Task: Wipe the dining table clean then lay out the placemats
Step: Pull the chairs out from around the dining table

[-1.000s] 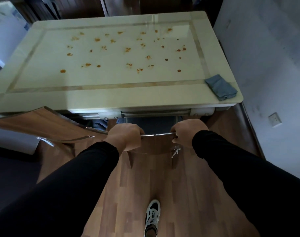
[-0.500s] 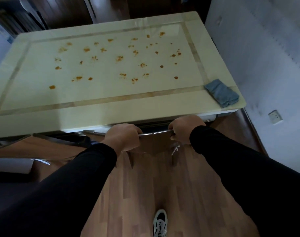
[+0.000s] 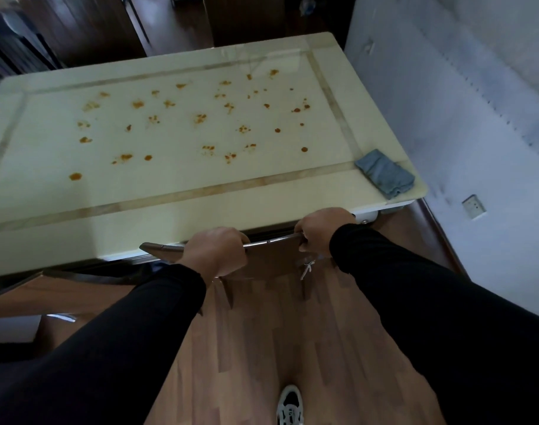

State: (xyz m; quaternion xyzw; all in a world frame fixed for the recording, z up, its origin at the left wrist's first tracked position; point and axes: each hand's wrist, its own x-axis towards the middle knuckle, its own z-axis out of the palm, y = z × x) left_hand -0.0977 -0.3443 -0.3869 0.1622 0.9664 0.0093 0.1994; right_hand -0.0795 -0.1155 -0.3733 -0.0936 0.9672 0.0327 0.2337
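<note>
The fingers [image 3: 231, 237] of the left hand [image 3: 214, 251] are curled together over the top rail of a chair [image 3: 271, 259], clamped on the metal edge with the knuckles facing up. The chair's brown back sits tucked just under the near edge of the dining table [image 3: 170, 210], and only its top rail and the upper part of the back show. Further right along the same rail, the right hand [image 3: 321, 233] grips it as well, its fingers wrapped shut around the rail's right end. Both arms wear black sleeves [image 3: 415, 302] that reach down to the wrists.

Behind the hands, the cream table top fills the middle of the view, with a pale brown inlaid band running parallel to its edges. Orange-brown stains [image 3: 200, 118] are scattered across the inner panel, from the far left to near the right band. A folded grey-blue cloth [image 3: 384, 173] lies on the table's near right corner, touching the surface and well apart from both hands. No placemats can be made out in this view.

Below the hands, a wooden floor [image 3: 277, 348] stretches toward the camera, and one white shoe [image 3: 289, 407] shows at the bottom edge. A pale wall [image 3: 476, 133] with a socket plate [image 3: 473, 206] stands to the right of the table.
</note>
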